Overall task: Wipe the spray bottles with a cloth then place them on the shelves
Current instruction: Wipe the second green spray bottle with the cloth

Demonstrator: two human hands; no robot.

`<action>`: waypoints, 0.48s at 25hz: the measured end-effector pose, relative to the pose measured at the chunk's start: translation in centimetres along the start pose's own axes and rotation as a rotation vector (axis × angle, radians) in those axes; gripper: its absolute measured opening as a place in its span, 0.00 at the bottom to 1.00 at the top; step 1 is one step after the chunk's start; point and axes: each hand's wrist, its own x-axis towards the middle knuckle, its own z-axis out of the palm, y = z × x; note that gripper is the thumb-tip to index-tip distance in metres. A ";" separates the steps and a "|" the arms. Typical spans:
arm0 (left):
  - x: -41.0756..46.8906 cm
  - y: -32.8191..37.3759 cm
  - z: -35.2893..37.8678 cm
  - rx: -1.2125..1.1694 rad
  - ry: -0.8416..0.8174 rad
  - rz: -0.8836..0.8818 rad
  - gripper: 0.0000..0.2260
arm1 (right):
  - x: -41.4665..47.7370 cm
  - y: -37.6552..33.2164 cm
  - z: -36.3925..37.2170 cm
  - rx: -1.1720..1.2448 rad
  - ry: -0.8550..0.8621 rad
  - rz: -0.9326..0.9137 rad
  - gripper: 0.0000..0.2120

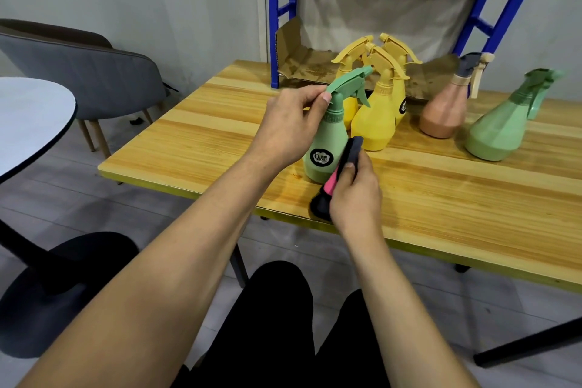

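Observation:
A small green spray bottle (pixel 329 138) with a black round label stands tilted near the front edge of the wooden table (pixel 456 198). My left hand (pixel 289 126) pinches its spray head from the left. My right hand (pixel 354 195) grips a dark and pink cloth (pixel 341 170) and presses it against the bottle's right side. Behind it stand three yellow spray bottles (pixel 376 116) close together. Farther right are a terracotta bottle (pixel 444 110) with a dark head and a large green bottle (pixel 500 129).
A blue metal shelf frame (pixel 274 41) stands on the table's far side, its lowest level lined with brown cardboard (pixel 311 64). A grey chair (pixel 94 72) and a round white table (pixel 28 116) are at the left. My dark-trousered legs are below.

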 end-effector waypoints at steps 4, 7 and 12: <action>0.2 -0.1 0.0 0.034 0.016 0.017 0.13 | -2.9 -1.1 1.1 0.022 -0.011 -0.264 0.28; 0.2 0.1 -0.2 0.065 0.016 0.023 0.13 | -3.1 -1.1 1.5 -0.071 -0.050 -0.370 0.33; 0.1 0.0 0.0 -0.018 -0.007 -0.022 0.13 | -4.6 0.7 0.7 -0.201 -0.065 -0.335 0.34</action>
